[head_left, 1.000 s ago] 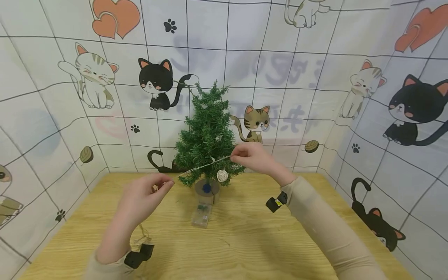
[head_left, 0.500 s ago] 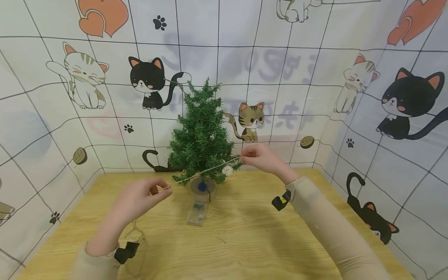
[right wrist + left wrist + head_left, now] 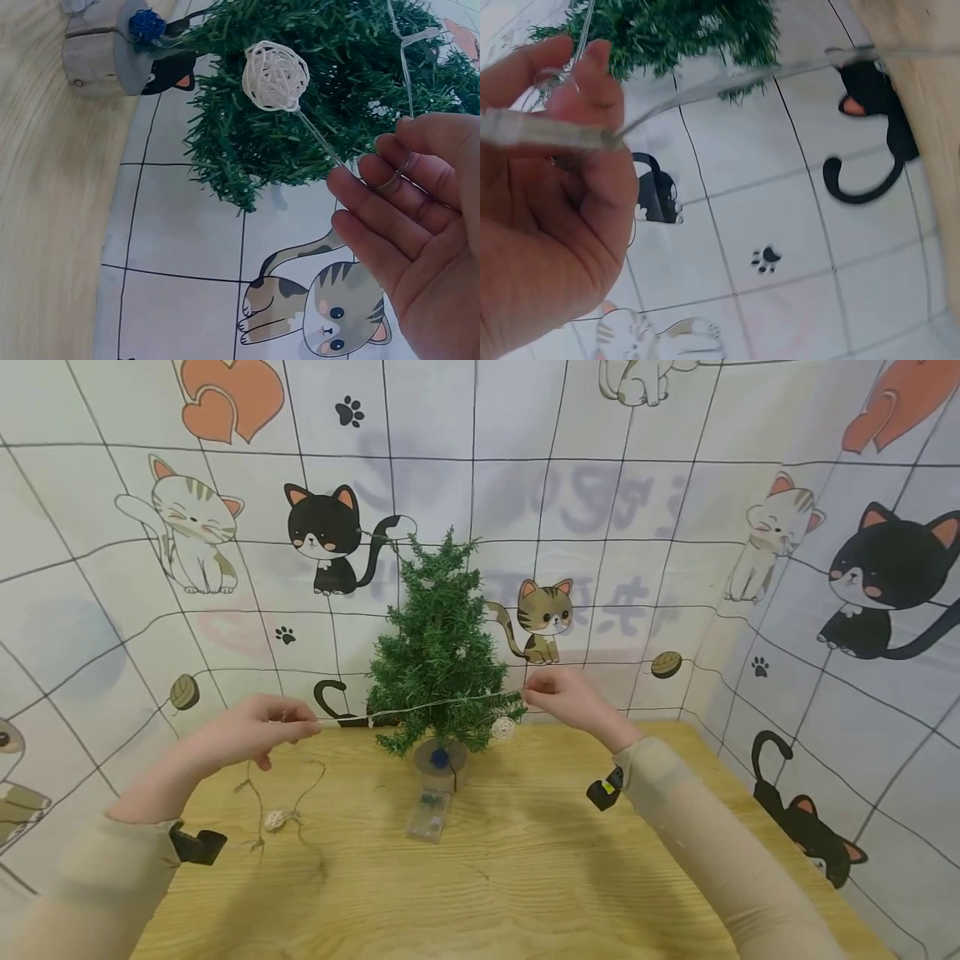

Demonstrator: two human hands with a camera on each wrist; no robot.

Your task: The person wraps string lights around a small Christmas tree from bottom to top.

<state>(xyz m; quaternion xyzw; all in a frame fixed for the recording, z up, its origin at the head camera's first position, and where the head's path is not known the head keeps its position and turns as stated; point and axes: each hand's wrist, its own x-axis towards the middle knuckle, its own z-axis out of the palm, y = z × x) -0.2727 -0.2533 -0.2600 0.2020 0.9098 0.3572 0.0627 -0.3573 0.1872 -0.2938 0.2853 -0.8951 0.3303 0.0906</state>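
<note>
A thin clear string-light wire [image 3: 442,702] stretches between my hands, across the front of a small green artificial Christmas tree [image 3: 438,643]. My left hand [image 3: 258,727] pinches one part of it, left of the tree. At the tree's right side my right hand [image 3: 570,697] pinches the other part between thumb and fingers. A white woven ball [image 3: 276,76] hangs on the wire just beyond my right fingertips, in front of the branches. More wire drops below my left hand to the tabletop, with another woven ball [image 3: 274,820] on it.
The tree stands in a round base [image 3: 441,760] with a blue item in it. Before that lies a clear plastic box [image 3: 428,816] on the wooden table [image 3: 525,877]. A cat-print cloth [image 3: 600,510] hangs close behind and at both sides.
My left hand has moved left and up, drawing the wire longer and nearly level across the tree. My right hand has shifted slightly right, still pinching it. The loose wire below is more visible.
</note>
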